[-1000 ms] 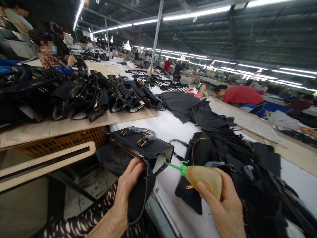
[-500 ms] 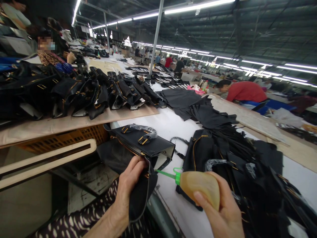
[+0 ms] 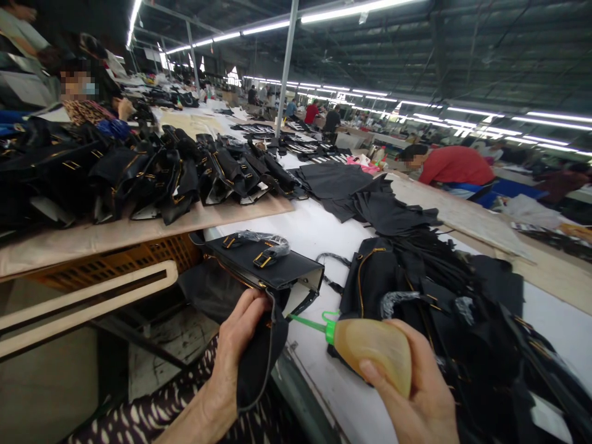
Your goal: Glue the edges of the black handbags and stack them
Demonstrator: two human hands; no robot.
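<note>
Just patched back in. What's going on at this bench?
The person's left hand grips a black bag by its edge. The right hand holds a squeeze bottle, its green nozzle pointing at the bag's edge; whether the tip touches is unclear. More black bags lie on the right, with a row of others on the far left table.

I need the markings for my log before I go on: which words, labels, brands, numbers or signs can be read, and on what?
None can be read.
Squeeze bottle in the right hand: no lettering visible.
Black bag in the left hand: none visible; any marking on its gold-coloured buckle is too small.
</note>
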